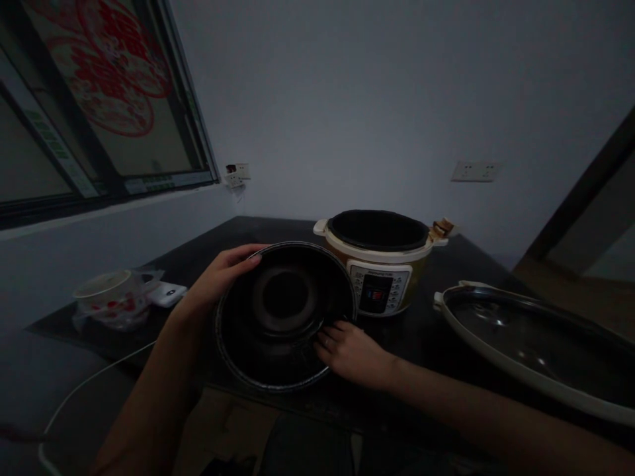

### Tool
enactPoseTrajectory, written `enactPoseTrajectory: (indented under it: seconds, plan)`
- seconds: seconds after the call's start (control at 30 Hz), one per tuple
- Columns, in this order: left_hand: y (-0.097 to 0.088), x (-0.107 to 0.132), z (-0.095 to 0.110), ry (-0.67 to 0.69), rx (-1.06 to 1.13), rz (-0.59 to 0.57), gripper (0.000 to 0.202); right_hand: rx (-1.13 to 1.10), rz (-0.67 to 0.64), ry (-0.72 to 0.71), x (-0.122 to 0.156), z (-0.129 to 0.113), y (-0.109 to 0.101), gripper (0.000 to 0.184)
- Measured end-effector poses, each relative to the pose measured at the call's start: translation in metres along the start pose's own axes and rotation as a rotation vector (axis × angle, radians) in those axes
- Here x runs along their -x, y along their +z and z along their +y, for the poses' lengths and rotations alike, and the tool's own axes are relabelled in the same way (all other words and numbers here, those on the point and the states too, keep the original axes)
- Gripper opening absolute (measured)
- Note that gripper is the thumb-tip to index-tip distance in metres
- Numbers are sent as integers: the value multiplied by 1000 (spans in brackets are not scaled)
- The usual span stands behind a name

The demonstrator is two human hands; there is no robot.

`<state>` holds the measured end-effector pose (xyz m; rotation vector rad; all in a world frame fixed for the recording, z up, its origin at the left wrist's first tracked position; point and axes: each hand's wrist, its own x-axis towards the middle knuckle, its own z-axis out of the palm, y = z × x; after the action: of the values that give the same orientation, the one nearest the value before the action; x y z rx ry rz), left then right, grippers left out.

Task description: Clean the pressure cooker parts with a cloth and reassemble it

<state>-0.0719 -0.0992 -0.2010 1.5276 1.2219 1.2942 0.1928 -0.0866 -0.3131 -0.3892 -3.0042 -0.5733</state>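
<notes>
A dark inner pot point(285, 360) is tilted so that its opening faces me. My left hand point(231, 271) grips its upper left rim, thumb over the edge and fingers behind. Inside the pot's lower right wall are the bent, closed fingers of my right hand point(350, 350); the dark hides whatever may be under them. Behind the pot stands an electric cooker point(380, 287) with its top uncovered, showing a black inside. On the right lies a large lid point(526, 370) with a pale rim and a glossy surface.
A bowl in a plastic bag point(112, 297) and a small white device point(169, 294) sit on the dark tabletop point(208, 241) at the left. A white cable point(99, 370) hangs over the left edge. Something brown point(440, 229) rests on the cooker's right handle.
</notes>
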Motion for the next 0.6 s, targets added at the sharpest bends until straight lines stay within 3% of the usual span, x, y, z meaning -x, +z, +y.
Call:
enactPoseTrajectory:
  seconds: [0.17, 0.3, 0.43, 0.6]
  plan:
    - [-23, 15, -11, 68, -180, 64, 45, 0, 49, -56, -6, -8, -9, 21]
    - [-33, 25, -19, 125, -451, 184, 48, -17, 62, -79, -13, -17, -16, 17]
    - [-32, 34, -25, 194, -681, 272, 48, -32, 92, -77, -17, -24, -18, 15]
    - [-23, 42, -31, 333, -820, 333, 45, -34, 101, -70, -17, -28, -19, 15]
